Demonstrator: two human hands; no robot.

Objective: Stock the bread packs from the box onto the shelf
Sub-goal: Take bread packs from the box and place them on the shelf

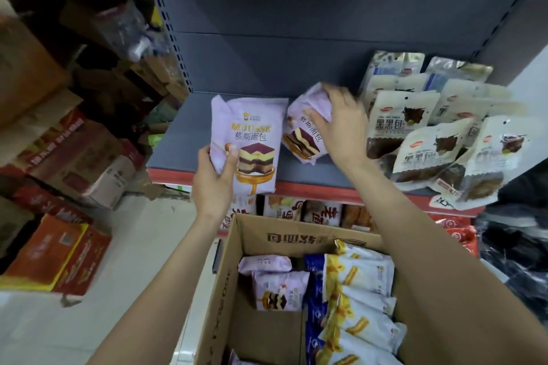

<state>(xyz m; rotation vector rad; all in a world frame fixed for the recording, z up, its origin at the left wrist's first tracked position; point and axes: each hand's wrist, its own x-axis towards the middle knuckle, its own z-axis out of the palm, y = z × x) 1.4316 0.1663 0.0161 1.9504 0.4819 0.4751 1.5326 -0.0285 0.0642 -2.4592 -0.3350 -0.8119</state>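
My left hand [215, 178] grips the lower left corner of a lilac mousse bread pack [252, 139], holding it upright over the front edge of the grey shelf [178, 139]. My right hand [341, 127] grips the top of a second lilac pack [302, 139], which is tilted on the shelf just to the right. The open cardboard box [255, 234] stands below, between my arms. It holds two more lilac packs [278, 290], several white-and-yellow packs [358, 299] and blue packs [314, 284].
White packs of dark bread [421, 133] crowd the shelf's right side, some hanging over the red front edge. The shelf's left and back parts are bare. More packs fill the shelf below [320, 210]. Stacked cartons [59, 255] stand on the floor at left.
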